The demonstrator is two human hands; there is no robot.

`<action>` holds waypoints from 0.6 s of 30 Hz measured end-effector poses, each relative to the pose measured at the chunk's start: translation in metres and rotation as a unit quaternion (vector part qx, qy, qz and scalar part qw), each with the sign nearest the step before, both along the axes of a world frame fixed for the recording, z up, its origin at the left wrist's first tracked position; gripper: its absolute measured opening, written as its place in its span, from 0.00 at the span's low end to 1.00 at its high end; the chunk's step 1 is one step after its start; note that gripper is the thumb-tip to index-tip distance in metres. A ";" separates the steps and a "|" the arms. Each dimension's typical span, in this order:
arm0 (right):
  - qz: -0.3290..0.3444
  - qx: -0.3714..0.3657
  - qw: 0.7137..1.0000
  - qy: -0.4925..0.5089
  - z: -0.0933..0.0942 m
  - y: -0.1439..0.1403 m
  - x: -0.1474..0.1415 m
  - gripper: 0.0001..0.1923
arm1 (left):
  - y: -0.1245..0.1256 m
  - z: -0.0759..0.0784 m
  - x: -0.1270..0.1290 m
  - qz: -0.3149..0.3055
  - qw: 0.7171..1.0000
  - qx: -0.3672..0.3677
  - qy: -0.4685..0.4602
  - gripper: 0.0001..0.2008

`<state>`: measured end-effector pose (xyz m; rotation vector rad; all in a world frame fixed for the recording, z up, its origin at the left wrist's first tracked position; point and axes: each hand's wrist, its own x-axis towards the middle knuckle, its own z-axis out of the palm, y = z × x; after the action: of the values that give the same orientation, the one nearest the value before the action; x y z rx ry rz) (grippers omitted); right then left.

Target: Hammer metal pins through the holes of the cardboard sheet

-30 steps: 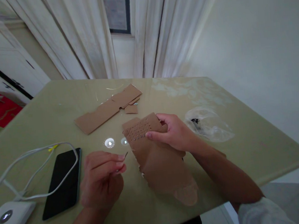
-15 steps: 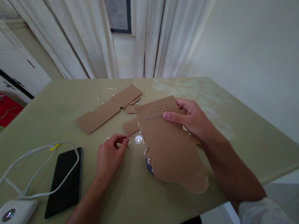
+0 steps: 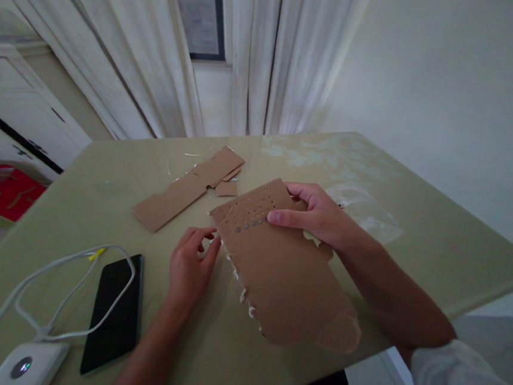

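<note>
My right hand (image 3: pixel 310 215) grips a brown cardboard piece (image 3: pixel 286 274) by its upper right edge, thumb on the front face and fingers behind. Rows of small punched holes run across its top, with a row of grey dots beneath them beside my thumb. Ragged white bits line its left edge, and a clear rounded flap of tape or plastic hangs at the lower right. My left hand (image 3: pixel 195 261) is closed in a pinch at the cardboard's upper left edge. Whatever lies between those fingertips is too small or hidden to see.
Cardboard offcuts (image 3: pixel 188 186) lie farther back on the table (image 3: pixel 115 169). To the left are a black phone (image 3: pixel 112 316), a white power bank (image 3: pixel 25 380) and a looped white cable (image 3: pixel 71 334). Clear plastic film (image 3: pixel 370 212) lies at the right.
The cardboard has shifted left and down in my right hand, up to my left fingertips. It now covers a small round disc. The thin strand at my left fingers no longer shows.
</note>
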<state>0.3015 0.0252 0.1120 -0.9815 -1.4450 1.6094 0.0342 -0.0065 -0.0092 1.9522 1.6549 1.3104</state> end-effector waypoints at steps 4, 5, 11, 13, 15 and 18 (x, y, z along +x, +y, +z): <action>0.027 -0.035 0.999 0.019 -0.005 -0.004 -0.010 0.23 | -0.019 0.013 0.007 -0.018 0.991 0.129 -0.031 0.05; 0.031 -0.041 0.998 0.025 -0.006 -0.006 -0.012 0.23 | -0.023 0.014 0.008 -0.023 0.988 0.150 -0.032 0.06; 0.055 -0.090 0.992 0.066 -0.010 -0.010 -0.020 0.23 | -0.033 0.015 0.012 -0.057 0.986 0.143 -0.063 0.05; 0.059 -0.107 0.990 0.070 -0.011 -0.010 -0.020 0.23 | -0.033 0.017 0.012 -0.055 0.986 0.144 -0.070 0.05; 0.064 -0.114 0.989 0.070 -0.012 -0.009 -0.021 0.23 | -0.033 0.019 0.013 -0.056 0.985 0.145 -0.070 0.04; 0.071 -0.115 0.989 0.054 -0.014 -0.008 -0.022 0.23 | -0.034 0.021 0.014 -0.059 0.985 0.146 -0.066 0.03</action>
<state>0.2799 0.0173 0.0982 -0.9191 -1.3022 1.9372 0.0479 -0.0409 0.0122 2.0335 1.3256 1.6730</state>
